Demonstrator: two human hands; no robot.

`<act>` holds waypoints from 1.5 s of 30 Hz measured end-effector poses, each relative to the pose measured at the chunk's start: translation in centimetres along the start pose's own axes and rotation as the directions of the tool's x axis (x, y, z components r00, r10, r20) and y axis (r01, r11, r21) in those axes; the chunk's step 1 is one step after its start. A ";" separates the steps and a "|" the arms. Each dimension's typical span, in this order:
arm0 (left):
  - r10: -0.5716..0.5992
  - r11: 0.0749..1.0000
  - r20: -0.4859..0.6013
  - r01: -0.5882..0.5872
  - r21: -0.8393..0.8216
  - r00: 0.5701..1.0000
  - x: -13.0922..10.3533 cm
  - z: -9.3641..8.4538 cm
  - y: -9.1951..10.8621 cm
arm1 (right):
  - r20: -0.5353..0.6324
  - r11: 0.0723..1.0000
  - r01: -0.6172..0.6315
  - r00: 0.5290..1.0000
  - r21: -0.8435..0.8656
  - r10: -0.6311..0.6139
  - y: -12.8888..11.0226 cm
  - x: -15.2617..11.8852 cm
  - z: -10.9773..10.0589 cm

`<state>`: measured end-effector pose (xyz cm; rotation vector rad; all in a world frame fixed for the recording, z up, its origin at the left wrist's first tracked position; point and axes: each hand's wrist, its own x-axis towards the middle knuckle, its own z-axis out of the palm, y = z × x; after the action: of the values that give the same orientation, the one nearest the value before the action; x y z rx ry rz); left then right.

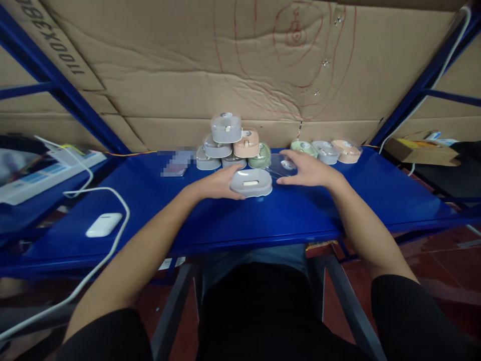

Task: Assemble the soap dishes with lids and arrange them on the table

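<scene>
My left hand grips the left end of a grey oval box with an open top, a small white bar across its middle. Between the thumb and fingers of my right hand is a clear plastic lid with a round sticker, just right of the grey box and apart from it. Behind my hands, several lidded boxes are stacked as a pyramid, with a grey box on top, a peach box below it and a green box in the bottom row.
Behind my right hand stand a green box, a grey box and a peach box in a row. A white earbud case and white cable lie left on the blue table. Cardboard walls the back.
</scene>
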<state>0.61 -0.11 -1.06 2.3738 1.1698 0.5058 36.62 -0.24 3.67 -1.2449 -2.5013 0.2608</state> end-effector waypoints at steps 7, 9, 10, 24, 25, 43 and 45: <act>-0.065 0.997 0.045 0.062 0.052 0.997 -0.5 -1.8 -0.8 | 0.247 0.954 -0.222 0.931 -0.201 0.268 2.6 0.9 0.9; -0.057 0.998 0.047 0.055 0.042 0.997 -0.4 -1.4 -0.5 | 0.237 0.952 -0.206 0.936 -0.227 0.259 2.5 1.2 1.3; -0.050 0.998 0.046 0.048 0.034 0.998 -0.3 -1.1 -0.3 | 0.212 0.954 -0.188 0.948 -0.232 0.238 2.3 1.2 1.5; 0.123 0.990 0.019 -0.122 -0.067 0.992 0.2 3.2 1.5 | 0.054 0.970 0.243 0.968 0.012 -0.244 -4.1 0.7 5.5; 0.124 0.990 0.012 -0.123 -0.062 0.992 0.2 3.0 1.5 | 0.035 0.972 0.234 0.972 0.017 -0.234 -4.1 0.6 5.2; -0.023 0.996 -0.014 0.025 0.080 1.000 -0.3 -1.2 -2.4 | 0.183 0.955 0.279 0.938 0.104 -0.294 -3.6 -0.1 2.9; -0.030 0.997 -0.008 0.030 0.072 1.000 -0.3 -1.2 -2.1 | 0.114 0.964 0.246 0.960 0.101 -0.257 -2.8 0.1 2.4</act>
<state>-1.52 1.08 -1.20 2.4131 1.2448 0.4693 33.65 -1.87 2.29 -0.8889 -2.6909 0.3892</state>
